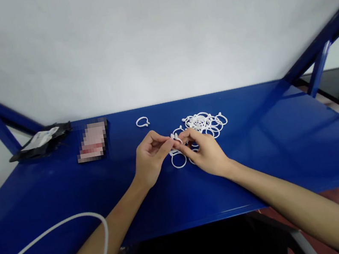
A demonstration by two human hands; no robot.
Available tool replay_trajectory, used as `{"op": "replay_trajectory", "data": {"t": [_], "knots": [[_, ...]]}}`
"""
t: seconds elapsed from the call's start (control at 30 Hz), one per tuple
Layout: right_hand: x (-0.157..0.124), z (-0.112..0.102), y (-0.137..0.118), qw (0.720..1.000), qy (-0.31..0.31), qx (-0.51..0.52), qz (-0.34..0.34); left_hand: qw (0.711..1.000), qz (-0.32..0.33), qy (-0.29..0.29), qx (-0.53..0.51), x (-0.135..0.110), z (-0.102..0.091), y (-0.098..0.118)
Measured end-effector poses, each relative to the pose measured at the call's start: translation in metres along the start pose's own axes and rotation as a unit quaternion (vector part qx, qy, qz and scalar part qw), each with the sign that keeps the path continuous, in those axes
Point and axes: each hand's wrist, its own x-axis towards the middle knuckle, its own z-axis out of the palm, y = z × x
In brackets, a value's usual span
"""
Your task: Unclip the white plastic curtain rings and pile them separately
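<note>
My left hand and my right hand meet above the middle of the blue table. Between them is a white shower curtain ring with small knobs at its ends, pinched by the fingertips of both hands. The fingers hide much of it. Beneath the hands, another white ring lies on the table, and one more is partly covered by my right hand. A loose pile of white rings lies just beyond my right hand. One separate open ring rests beyond my left hand.
A black plastic packet with a white label and a blurred pinkish flat item lie at the left of the blue table. A white cable loops over my left forearm. Blue frame bars slope up at both sides, before a pale wall.
</note>
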Motion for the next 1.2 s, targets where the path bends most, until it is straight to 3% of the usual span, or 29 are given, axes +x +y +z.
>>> {"op": "replay_trajectory", "data": {"t": [0.27,0.47,0.73,0.9,1.03,1.1,1.2], "knots": [[0.000,-0.006,0.005,0.999,0.036,0.001,-0.009,0.997,-0.001,-0.005,0.080,0.004,-0.003,0.011],[-0.003,-0.008,0.005,1.000,-0.015,0.002,-0.021,0.996,-0.027,-0.006,0.086,0.006,-0.006,0.009],[-0.006,-0.008,0.002,0.999,-0.038,0.019,-0.023,0.992,0.004,-0.015,0.123,0.006,-0.011,0.006],[-0.006,-0.010,0.001,0.994,-0.064,-0.013,-0.086,0.979,0.037,-0.038,0.195,0.004,-0.016,0.003],[-0.002,-0.011,0.003,0.986,-0.057,-0.099,-0.123,0.938,0.095,-0.079,0.323,0.019,-0.029,0.005],[0.001,-0.012,0.008,0.975,-0.064,-0.172,-0.123,0.889,0.146,-0.055,0.431,0.029,-0.039,0.003],[0.003,-0.014,0.018,0.949,-0.089,-0.279,-0.120,0.822,0.151,-0.006,0.549,0.040,-0.055,-0.007]]}}
